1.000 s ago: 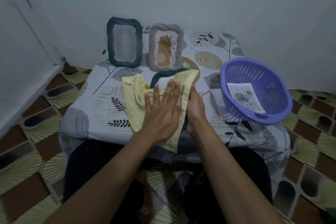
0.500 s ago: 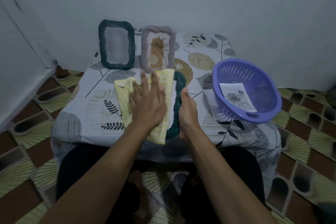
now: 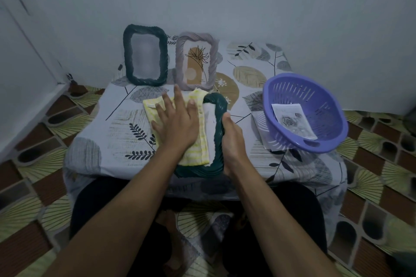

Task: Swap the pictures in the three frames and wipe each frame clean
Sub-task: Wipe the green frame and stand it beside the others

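The left hand, fingers straight and spread, presses a yellow cloth onto the lying frame, a dark green one flat at the near edge of the table. The right hand grips that frame's right rim, thumb on top. Behind, a green frame with a blank grey pane and a grey frame with a flower drawing stand upright by the wall, and at right a purple basket holds a rose print whose writing, if any, is too small to read.

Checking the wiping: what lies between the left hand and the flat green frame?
A yellow cloth, under the left hand and over the flat green frame, per the head view.
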